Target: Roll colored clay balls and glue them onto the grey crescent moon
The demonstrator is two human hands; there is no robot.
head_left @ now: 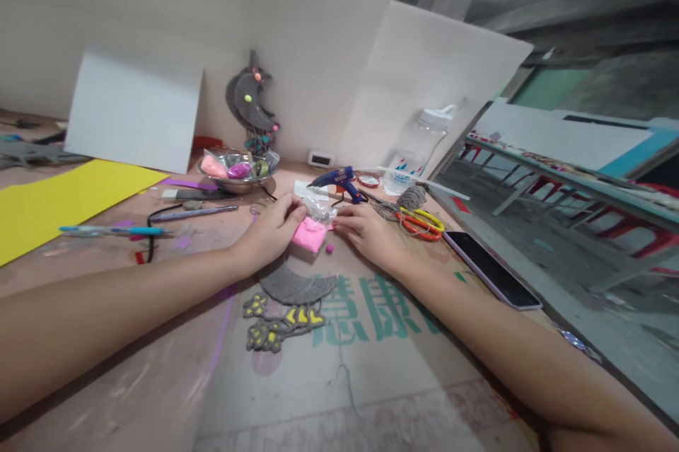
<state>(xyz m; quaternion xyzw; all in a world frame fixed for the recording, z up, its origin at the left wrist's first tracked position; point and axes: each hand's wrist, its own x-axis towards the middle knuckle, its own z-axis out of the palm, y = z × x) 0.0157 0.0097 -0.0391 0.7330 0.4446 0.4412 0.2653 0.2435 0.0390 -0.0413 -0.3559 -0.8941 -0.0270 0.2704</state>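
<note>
My left hand point(273, 231) and my right hand point(366, 231) meet over a small clear plastic bag point(320, 209) that holds a pink lump of clay point(310, 234). Both hands pinch the bag at its top, fingers closed on it. A tiny pink clay ball point(329, 248) lies just beside the bag. In front of my hands lies a grey crescent piece point(297, 285) with yellow and grey flower shapes point(276, 325) below it.
A metal bowl point(237, 182) of clay packets stands behind, with a blue glue gun point(339, 182), scissors point(421, 222), a twine roll point(411, 196), a clear bottle point(419, 148) and a phone point(491, 269) to the right. Yellow paper point(58, 201) and pens point(114, 230) lie left.
</note>
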